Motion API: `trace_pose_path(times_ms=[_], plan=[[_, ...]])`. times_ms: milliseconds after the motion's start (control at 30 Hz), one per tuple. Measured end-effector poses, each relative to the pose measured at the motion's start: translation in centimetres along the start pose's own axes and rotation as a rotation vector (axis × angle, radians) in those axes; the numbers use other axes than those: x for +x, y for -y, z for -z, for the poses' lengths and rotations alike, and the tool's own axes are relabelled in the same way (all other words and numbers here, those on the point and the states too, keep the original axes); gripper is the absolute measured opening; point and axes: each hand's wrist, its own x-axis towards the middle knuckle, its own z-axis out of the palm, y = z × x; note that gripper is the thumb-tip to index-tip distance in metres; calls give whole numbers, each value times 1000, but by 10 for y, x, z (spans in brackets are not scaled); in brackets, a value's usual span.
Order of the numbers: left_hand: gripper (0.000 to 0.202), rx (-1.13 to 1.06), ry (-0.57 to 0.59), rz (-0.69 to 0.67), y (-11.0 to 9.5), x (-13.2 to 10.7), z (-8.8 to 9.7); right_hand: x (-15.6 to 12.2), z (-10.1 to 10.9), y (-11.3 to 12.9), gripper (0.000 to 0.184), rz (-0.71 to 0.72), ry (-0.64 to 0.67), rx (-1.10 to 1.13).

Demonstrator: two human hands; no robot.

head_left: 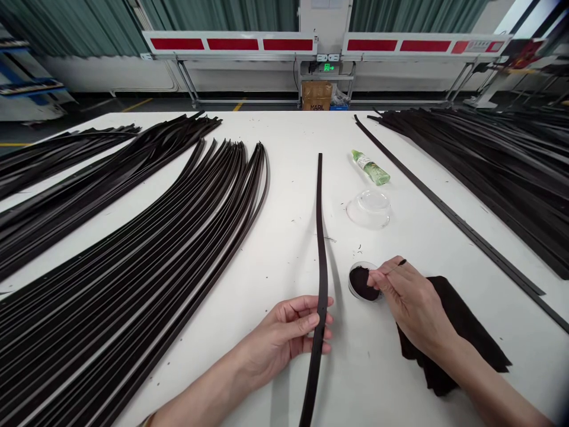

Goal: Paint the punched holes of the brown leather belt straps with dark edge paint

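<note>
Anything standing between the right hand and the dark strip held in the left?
The small round dish lies partly between, by the fingertips of the right hand; the left hand also has fingertips showing past the dark strip. Nothing else visible intervenes.

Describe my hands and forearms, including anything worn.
Your left hand and right hand are ungloved, with no rings showing. The left forearm and right forearm look sleeveless, except a sliver at the left one's visible end, perhaps cuff or band.
</note>
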Motion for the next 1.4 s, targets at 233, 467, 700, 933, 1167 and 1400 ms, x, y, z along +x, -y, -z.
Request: trace_pose_path(times_ms=[233, 467, 700, 933, 1167, 1400], plan=[[27, 1, 7, -5, 0, -2, -1, -4, 15, 12, 32, -436, -122, 289], [27, -24, 1, -24, 2, -2, 0, 4, 10, 26, 37, -739, -71, 800], [31, -75, 20, -18, 6, -1, 1, -14, -1, 50, 26, -231, -62, 400], [29, -77, 53, -22, 7, 0, 2, -15, -13, 53, 30, 192, -67, 475], [27, -74, 70, -41, 8, 0, 3, -13, -15, 51, 27, 216, -33, 468], [29, -68, 77, -46, 9, 0, 4, -12, -17, 52, 27, 218, -28, 469]])
